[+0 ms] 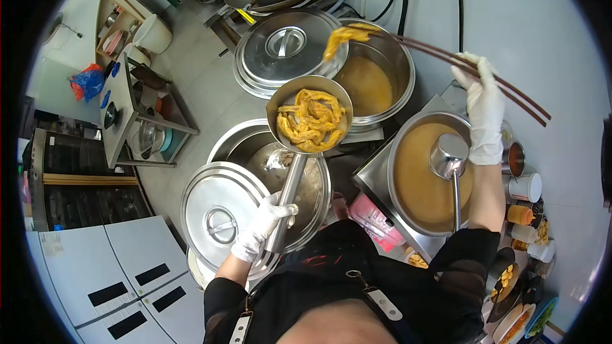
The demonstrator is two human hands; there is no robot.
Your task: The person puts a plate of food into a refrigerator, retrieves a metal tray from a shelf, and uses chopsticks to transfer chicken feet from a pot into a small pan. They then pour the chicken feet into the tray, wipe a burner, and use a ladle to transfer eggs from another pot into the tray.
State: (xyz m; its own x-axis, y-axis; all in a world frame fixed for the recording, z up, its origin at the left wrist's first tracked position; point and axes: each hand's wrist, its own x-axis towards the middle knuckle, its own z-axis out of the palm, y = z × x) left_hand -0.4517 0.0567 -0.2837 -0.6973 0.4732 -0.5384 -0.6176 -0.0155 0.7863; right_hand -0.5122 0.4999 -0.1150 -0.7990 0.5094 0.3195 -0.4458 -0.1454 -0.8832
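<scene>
Left hand (261, 229) fingers clamp strainer handle (288, 199); right hand (484, 111) pinches chopsticks (459, 67).

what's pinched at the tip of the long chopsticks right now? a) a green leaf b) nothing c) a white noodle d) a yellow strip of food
d: the chopsticks in the right hand hold a yellow strip above the pot of broth, matching the strips in the ladle bowl held by the left hand.

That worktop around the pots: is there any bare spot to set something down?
Hardly. The steel worktop shows one bare strip, between the round steel pot of brown broth and the half-covered steel pot. The right edge is crowded with small condiment jars. The grey tiled floor on the left is open.
</scene>
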